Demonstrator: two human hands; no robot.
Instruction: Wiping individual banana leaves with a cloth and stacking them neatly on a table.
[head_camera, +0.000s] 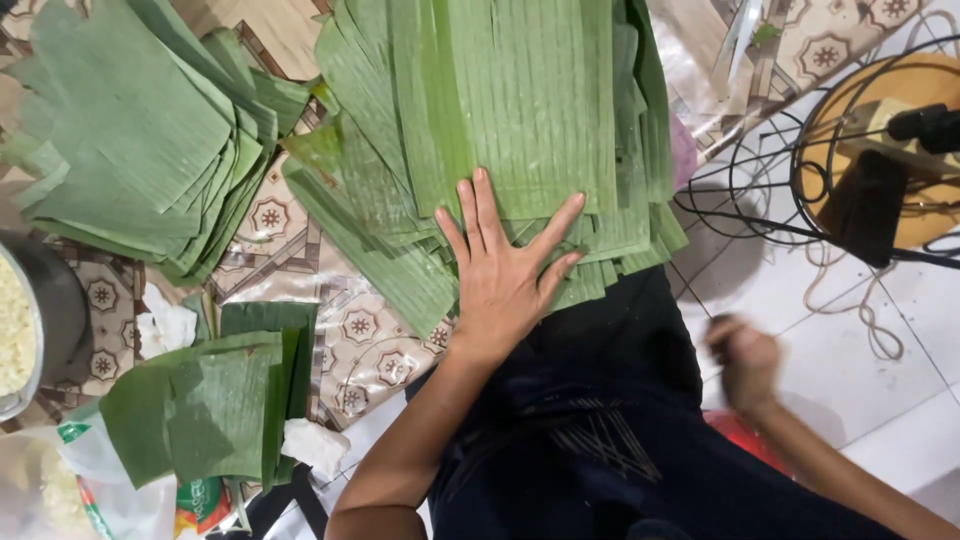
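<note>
My left hand (503, 270) lies flat, fingers spread, on the near edge of a large stack of cut banana leaves (500, 110) in the middle. My right hand (745, 362) is blurred, low at the right beside my dark trousers, fingers curled; whether it holds anything cannot be told. A second pile of banana leaves (130, 130) lies at the upper left. A smaller folded bundle of leaves (205, 405) sits at the lower left.
A metal pot (40, 320) with white rice stands at the left edge. Crumpled white tissue (165, 328) lies beside it. A patterned mat (360, 340) covers the floor. A wire stand with a round wooden top (880, 150) and cables stands on white tiles at the right.
</note>
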